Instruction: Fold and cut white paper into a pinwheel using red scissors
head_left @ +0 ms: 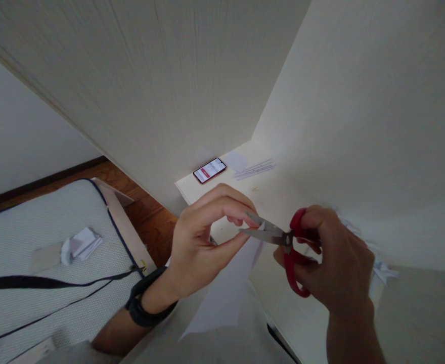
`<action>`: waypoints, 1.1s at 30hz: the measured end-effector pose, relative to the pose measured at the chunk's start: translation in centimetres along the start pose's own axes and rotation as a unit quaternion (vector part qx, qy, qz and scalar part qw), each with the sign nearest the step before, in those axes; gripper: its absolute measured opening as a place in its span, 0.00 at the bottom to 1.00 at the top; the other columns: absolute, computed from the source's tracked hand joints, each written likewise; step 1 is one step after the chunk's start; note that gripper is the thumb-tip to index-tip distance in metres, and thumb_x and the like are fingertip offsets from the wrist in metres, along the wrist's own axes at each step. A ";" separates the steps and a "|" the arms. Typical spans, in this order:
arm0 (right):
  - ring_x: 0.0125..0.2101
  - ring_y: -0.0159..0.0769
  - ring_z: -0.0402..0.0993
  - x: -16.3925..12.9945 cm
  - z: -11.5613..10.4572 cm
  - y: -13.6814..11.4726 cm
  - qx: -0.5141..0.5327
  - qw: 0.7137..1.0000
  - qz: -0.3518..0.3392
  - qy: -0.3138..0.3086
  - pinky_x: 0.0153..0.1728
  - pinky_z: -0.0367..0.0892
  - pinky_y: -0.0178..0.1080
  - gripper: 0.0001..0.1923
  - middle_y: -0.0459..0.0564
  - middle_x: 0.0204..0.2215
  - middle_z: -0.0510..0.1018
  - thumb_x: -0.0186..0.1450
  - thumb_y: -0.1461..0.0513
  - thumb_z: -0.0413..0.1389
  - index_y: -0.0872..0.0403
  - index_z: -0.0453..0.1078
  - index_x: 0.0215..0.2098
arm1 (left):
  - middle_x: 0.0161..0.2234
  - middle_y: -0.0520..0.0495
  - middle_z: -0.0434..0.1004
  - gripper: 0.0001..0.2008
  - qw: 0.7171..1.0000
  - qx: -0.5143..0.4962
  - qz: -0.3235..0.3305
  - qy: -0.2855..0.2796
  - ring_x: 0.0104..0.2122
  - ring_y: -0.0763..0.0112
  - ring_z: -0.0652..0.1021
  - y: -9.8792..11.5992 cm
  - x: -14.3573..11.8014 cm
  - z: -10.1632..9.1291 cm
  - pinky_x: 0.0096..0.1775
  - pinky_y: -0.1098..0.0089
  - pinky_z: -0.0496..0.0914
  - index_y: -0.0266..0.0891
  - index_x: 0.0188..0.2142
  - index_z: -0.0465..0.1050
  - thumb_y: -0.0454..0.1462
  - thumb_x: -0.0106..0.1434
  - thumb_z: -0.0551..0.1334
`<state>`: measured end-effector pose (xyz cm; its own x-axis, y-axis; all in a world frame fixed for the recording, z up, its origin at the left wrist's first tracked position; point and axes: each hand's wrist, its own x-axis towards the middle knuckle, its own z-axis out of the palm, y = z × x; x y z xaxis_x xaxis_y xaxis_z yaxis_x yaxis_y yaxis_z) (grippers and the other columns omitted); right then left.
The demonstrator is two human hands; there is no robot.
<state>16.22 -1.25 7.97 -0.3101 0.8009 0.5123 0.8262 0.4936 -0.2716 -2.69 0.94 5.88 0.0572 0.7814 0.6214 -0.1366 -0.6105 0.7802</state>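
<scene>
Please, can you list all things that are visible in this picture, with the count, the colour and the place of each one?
scissors: one, red handles and grey blades, in the right hand, blades slightly open at the paper
paper sheet: one, white, pinched by the left hand, hanging down
phone: one, red edge, screen lit, on the far end of the shelf
paper strips: several, white, right of the phone
folded paper: one, white, on the pale mattress at left
wristband: one, black, on the left wrist
left hand: one, centre
right hand: one, right of centre
</scene>
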 end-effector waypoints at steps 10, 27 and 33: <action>0.20 0.31 0.61 0.1 -0.7 -0.1 0.017 1.000 -0.012 -0.016 0.20 0.59 0.35 0.14 0.42 0.25 0.69 0.51 0.67 0.54 0.48 0.57 0.34 | 0.30 0.47 0.77 0.03 1.000 -0.012 0.008 -0.001 0.30 0.72 0.74 0.1 0.0 0.0 0.30 0.70 0.69 0.36 0.33 0.77 0.30 0.59 0.68; 0.23 0.30 0.66 -0.7 -0.6 0.3 0.048 0.998 0.028 -0.017 0.23 0.63 0.32 0.13 0.41 0.27 0.70 0.54 0.68 0.56 0.49 0.58 0.34 | 0.30 0.49 0.76 0.05 1.000 0.013 -0.005 -0.021 0.32 0.73 0.75 0.1 0.1 0.2 0.33 0.72 0.69 0.38 0.31 0.75 0.27 0.60 0.65; 0.28 0.35 0.70 -4.2 3.8 5.0 0.079 0.981 0.163 -0.065 0.31 0.70 0.38 0.14 0.45 0.31 0.71 0.62 0.55 0.60 0.50 0.61 0.39 | 0.30 0.49 0.76 0.04 0.996 0.072 -0.058 0.009 0.32 0.72 0.73 -1.7 0.3 -0.6 0.35 0.71 0.68 0.39 0.31 0.75 0.30 0.62 0.65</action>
<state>19.87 -0.88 1.39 -0.1085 0.9563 0.2715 0.8113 0.2430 -0.5317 -3.01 2.24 4.72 0.0470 0.8486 0.5269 0.0141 -0.5280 0.8491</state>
